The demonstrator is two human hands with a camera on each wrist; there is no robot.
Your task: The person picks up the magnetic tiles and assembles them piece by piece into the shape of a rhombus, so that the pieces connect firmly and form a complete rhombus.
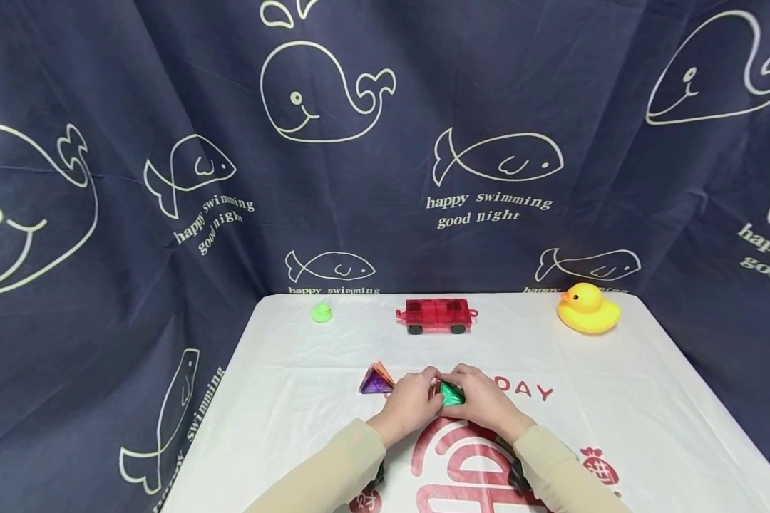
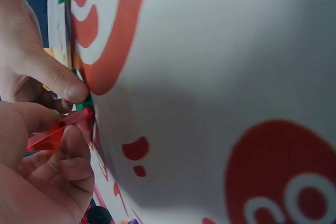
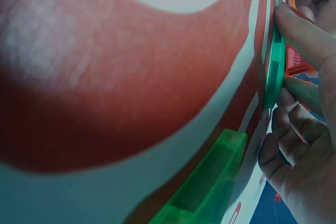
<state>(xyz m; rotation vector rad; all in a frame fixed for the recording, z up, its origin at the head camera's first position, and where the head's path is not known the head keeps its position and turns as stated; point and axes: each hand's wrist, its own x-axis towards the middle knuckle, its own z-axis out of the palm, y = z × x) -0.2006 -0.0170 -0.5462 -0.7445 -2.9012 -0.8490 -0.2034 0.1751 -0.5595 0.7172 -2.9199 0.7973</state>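
Note:
Near the middle of the table in the head view, my left hand (image 1: 411,400) and right hand (image 1: 485,400) meet close together. The left hand (image 2: 55,179) pinches a translucent red magnetic tile (image 2: 50,139) between thumb and fingers. Beside it, the right hand grips a translucent green magnetic tile (image 1: 450,394) by its edges. In the right wrist view this green tile (image 3: 275,69) stands edge-on close over the table, finger and thumb at its two ends. The red tile's edge is right at the green one. Left of the left hand, purple (image 1: 375,385) and orange (image 1: 383,372) tiles lean together.
A red toy wagon (image 1: 438,315) stands at the back, between a small green duck (image 1: 321,312) and a large yellow duck (image 1: 588,308). Another green piece (image 3: 205,182) lies near the right wrist. A dark whale-print curtain (image 1: 385,199) surrounds the white table (image 1: 282,370).

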